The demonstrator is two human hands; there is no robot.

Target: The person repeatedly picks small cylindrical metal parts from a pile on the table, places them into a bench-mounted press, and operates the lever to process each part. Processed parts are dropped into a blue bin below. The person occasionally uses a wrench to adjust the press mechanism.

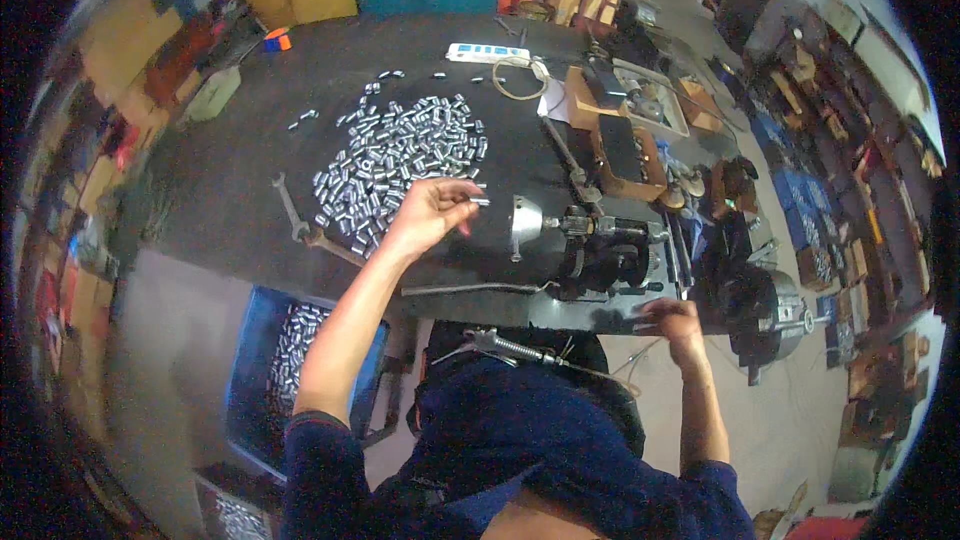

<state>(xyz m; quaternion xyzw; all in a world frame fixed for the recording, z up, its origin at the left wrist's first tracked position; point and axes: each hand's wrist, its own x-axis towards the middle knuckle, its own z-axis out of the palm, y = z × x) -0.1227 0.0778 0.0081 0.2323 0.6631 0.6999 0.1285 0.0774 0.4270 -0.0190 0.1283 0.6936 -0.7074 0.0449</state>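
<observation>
My left hand [436, 210] is closed in a pinch, and a small shiny metal sleeve [480, 201] sticks out from its fingertips. Close to its right is the silver cone-shaped head [526, 222] of a small bench machine [605, 250]. A large heap of similar metal sleeves [400, 155] spreads over the dark table just beyond and left of this hand. My right hand [674, 326] is off the table's front edge, below the machine's dark lever [632, 290] and apart from it. Its fingers are smeared by motion.
Left of the heap lies an open-end wrench [290, 208]. A metal rod [470, 288] runs along the front edge. Below left, a blue bin [255, 360] holds more sleeves. A power strip [487, 53], wooden boxes [628, 158] and a chuck-like machine part [775, 315] stand farther back and right.
</observation>
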